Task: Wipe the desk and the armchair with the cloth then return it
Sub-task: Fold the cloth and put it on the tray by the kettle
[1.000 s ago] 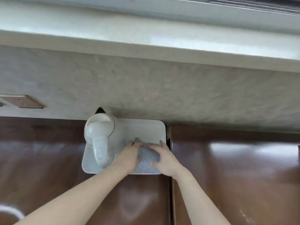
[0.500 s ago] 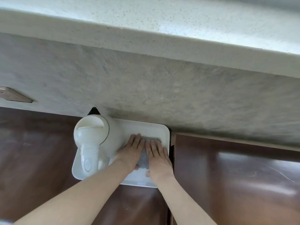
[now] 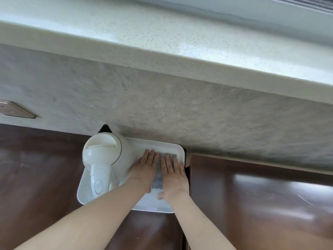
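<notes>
A grey cloth (image 3: 159, 175) lies folded flat on the right half of a white tray (image 3: 144, 207), which sits on the dark brown desk (image 3: 39, 174) against the wall. My left hand (image 3: 144, 170) and my right hand (image 3: 173, 176) press down on the cloth side by side, palms flat and fingers straight, pointing at the wall. Most of the cloth is hidden under them; only a strip between the hands and its far edge show. The armchair is out of view.
A white electric kettle (image 3: 104, 159) stands on the tray's left half, touching my left wrist. A second brown surface (image 3: 261, 201) adjoins on the right across a narrow gap. Behind are the textured wall (image 3: 180, 109), a wall socket (image 3: 14, 109) and a pale stone sill (image 3: 162, 37).
A second ago both hands were curled round the bunched cloth. They have since flattened it onto the tray and now lie straight on it. The view has tilted slightly.
</notes>
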Demonstrator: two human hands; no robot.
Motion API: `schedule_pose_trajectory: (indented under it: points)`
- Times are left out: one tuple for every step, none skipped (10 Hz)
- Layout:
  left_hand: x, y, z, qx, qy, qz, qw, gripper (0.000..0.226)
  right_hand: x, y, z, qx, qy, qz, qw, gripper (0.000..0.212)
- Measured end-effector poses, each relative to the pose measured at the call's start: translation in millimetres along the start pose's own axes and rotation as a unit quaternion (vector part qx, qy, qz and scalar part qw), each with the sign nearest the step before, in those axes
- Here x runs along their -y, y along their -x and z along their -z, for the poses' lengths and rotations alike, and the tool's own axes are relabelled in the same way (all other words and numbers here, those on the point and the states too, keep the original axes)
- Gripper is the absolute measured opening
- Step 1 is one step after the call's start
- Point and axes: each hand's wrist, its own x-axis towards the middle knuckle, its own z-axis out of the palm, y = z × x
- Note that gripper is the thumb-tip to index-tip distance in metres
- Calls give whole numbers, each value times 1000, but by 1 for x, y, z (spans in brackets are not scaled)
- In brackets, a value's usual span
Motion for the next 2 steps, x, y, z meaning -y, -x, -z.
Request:
schedule_pose_trajectory:
  points:
    - [5, 24, 14, -41, 10, -15, 999, 121, 0, 18, 10, -41, -47, -13, 998, 105]
    - [19, 62, 36, -90, 31, -50, 994, 111, 9, 44, 24, -93, -81, -41, 991, 83]
